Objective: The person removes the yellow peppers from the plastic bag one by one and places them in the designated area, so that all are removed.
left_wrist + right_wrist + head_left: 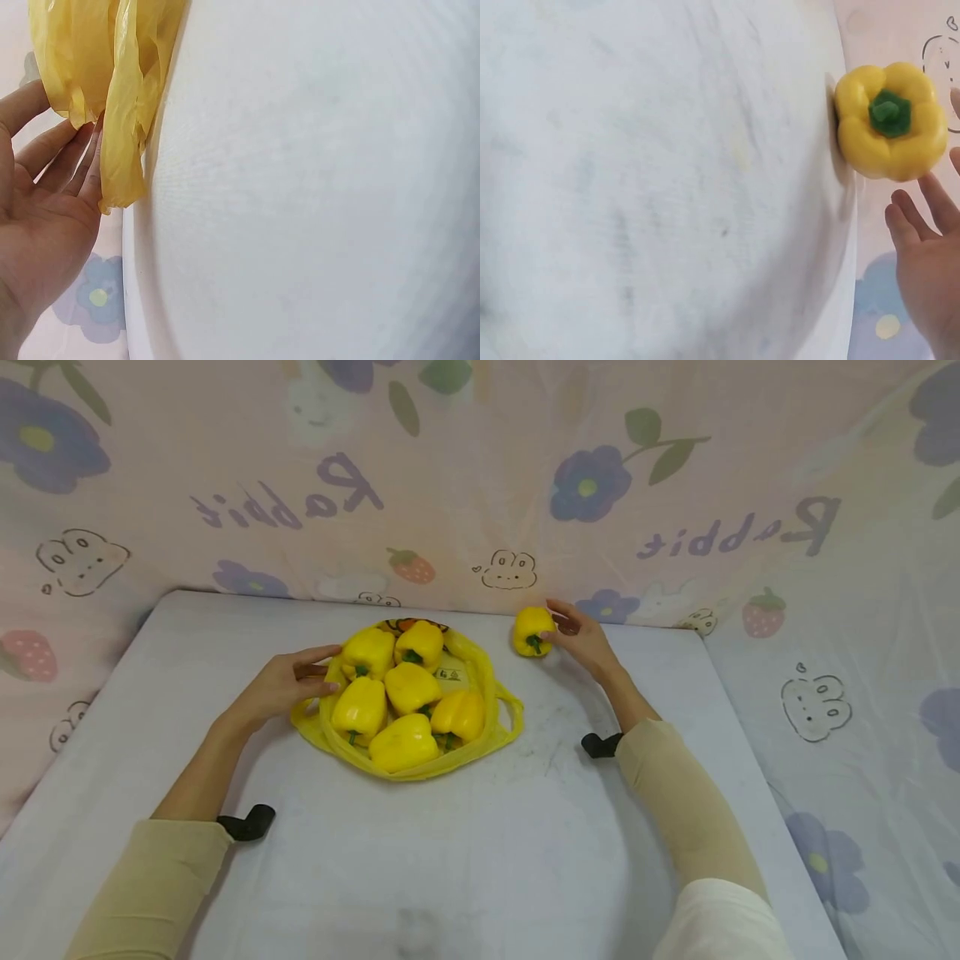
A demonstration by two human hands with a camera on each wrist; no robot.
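Note:
A yellow plastic bag (pixel 491 681) lies opened out on the table, with several yellow bell peppers (pixel 405 743) inside. My left hand (pixel 288 685) is at the bag's left side, fingers extended against it. In the left wrist view, the bag's thin folds (pixel 124 142) hang over the fingertips of that hand (pixel 52 210). To the right of the bag, a single yellow bell pepper (pixel 531 628) rests on the table near the back edge, its green stem showing in the right wrist view. Beside that pepper is my right hand (pixel 588 647), fingers spread and not wrapped round it.
The white table (pixel 450 860) ends at a patterned cloth (pixel 465 477) with rabbits and flowers, hung behind and at the sides. Black wrist mounts (pixel 247 822) stick out from both forearms.

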